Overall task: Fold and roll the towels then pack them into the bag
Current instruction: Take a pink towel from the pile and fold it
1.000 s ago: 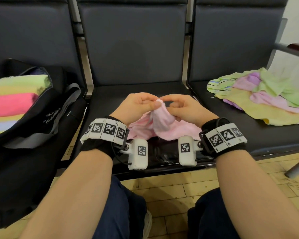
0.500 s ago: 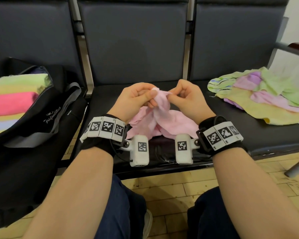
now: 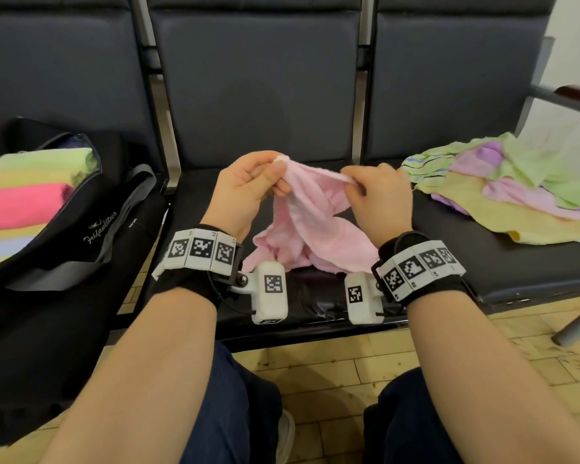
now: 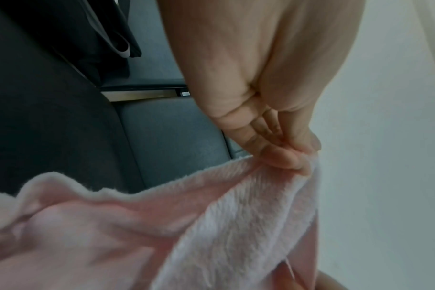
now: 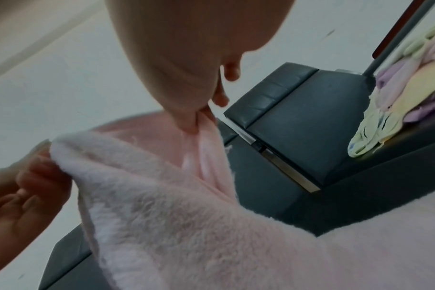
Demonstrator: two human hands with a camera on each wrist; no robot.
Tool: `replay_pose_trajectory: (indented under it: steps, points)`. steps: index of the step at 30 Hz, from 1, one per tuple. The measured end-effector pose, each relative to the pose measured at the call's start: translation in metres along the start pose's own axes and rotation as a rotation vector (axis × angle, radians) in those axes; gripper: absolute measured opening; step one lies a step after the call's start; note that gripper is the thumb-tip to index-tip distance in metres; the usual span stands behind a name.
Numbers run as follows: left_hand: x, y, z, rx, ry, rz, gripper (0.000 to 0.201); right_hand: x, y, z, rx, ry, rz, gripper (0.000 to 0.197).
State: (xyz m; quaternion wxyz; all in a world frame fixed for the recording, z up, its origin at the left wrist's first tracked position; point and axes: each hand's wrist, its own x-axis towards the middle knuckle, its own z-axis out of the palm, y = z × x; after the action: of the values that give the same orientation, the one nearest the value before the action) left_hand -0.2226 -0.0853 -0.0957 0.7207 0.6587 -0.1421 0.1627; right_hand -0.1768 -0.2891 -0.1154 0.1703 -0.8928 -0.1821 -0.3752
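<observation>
Several rolled towels (image 3: 31, 192), green, yellow, bright pink and pale lilac, already lay packed inside the open black bag (image 3: 91, 229) on the left seat of a row of dark padded chairs, so part of the job looked done. One pale pink towel (image 3: 310, 229) was in hand over the middle seat (image 3: 198, 192): the left hand (image 3: 248, 185) pinched one corner between thumb and curled fingers (image 4: 283, 159), and the right hand (image 3: 379, 192) pinched a nearby stretch of the same top edge, its thumb and fingers clamped on the cloth. Between the two hands the edge was drawn out but not taut, and the rest of the towel hung down in a crumpled heap that rested on the seat. It was not yet folded or rolled. On the right seat, well apart from the hands, a loose pile of unfolded towels (image 3: 503, 189), yellow, green, lilac, pink and one striped, waited untouched. Judging by that pile, a good share of the folding, rolling and packing remained.
</observation>
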Motion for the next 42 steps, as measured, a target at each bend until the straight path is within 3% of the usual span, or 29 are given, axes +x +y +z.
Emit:
replay_pose_trajectory:
  steps: [3,6,11,18,22,24,26,29,32,36,38,42]
  points:
    - [0.001,0.001,0.0,-0.079,0.031,0.013,0.012,0.006,0.01,-0.007,-0.136,0.168,0.124,0.028]
    - [0.003,-0.001,-0.004,-0.089,0.092,0.018,0.012,0.005,0.019,-0.012,-0.188,0.213,0.196,0.028]
    - [0.01,-0.012,-0.018,-0.091,0.342,0.02,0.01,-0.004,0.035,-0.014,-0.215,0.021,0.337,0.031]
    - [0.016,-0.034,-0.045,-0.054,0.738,-0.049,0.006,-0.017,0.05,-0.014,-0.1,-0.099,0.506,0.023]
    - [0.017,-0.042,-0.055,-0.008,0.901,-0.098,0.015,-0.019,0.054,-0.017,-0.078,-0.165,0.697,0.028]
    - [0.016,-0.041,-0.053,0.044,0.88,-0.11,0.011,-0.019,0.057,-0.012,0.069,-0.225,0.795,0.033]
    - [0.014,-0.039,-0.046,0.098,0.824,-0.118,0.016,-0.019,0.058,-0.006,0.344,-0.256,0.883,0.023]
    - [0.014,-0.037,-0.039,0.13,0.782,-0.125,0.011,-0.019,0.056,0.0,0.545,-0.176,0.881,0.017]
    - [0.013,-0.037,-0.039,0.176,0.772,-0.11,0.019,-0.02,0.051,0.002,0.579,-0.156,0.858,0.023]
    - [0.013,-0.04,-0.045,0.169,0.838,-0.102,0.011,-0.022,0.05,-0.001,0.52,-0.107,0.846,0.025]
    - [0.014,-0.043,-0.05,0.191,0.877,-0.12,0.018,-0.023,0.056,-0.003,0.535,-0.028,0.893,0.022]
    - [0.013,-0.052,-0.054,0.214,0.883,-0.187,0.011,-0.026,0.061,-0.003,0.61,0.042,1.003,0.021]
